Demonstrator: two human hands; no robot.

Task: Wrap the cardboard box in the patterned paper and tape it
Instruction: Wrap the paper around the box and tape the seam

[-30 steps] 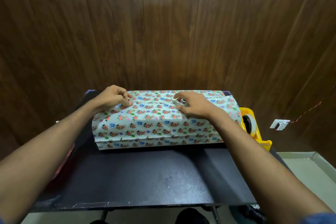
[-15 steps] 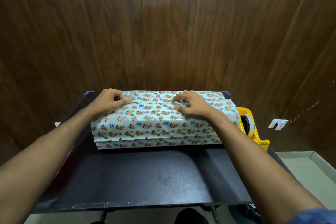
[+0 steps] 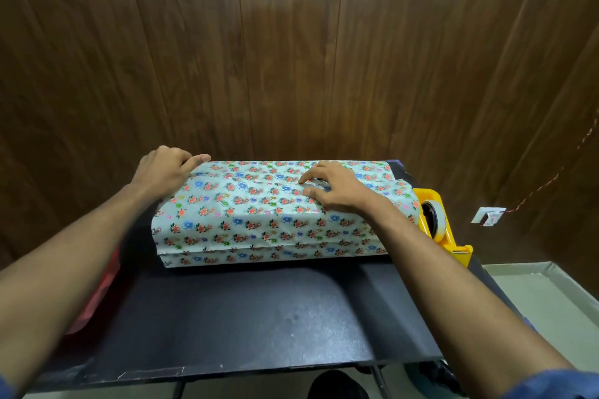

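The cardboard box is hidden under the patterned floral paper (image 3: pixel 259 214) and lies lengthwise at the back of the black table (image 3: pixel 243 317). The paper's long edge overlaps along the front side. My left hand (image 3: pixel 162 172) holds the box's far-left corner, thumb stretched along the top back edge and fingers curled down over the left end. My right hand (image 3: pixel 334 191) rests on top, right of the middle, with its fingertips pressing the paper down at a small shiny patch that may be tape.
A yellow tape dispenser (image 3: pixel 434 220) with a roll of tape stands right against the box's right end. Something red (image 3: pixel 100 288) shows at the table's left edge under my forearm. Dark wood panelling rises just behind the table. A wall socket (image 3: pixel 487 215) sits low on the right.
My left hand has slid from the top of the box out to its far-left corner and now wraps over the end. My right hand stays pressing on top.
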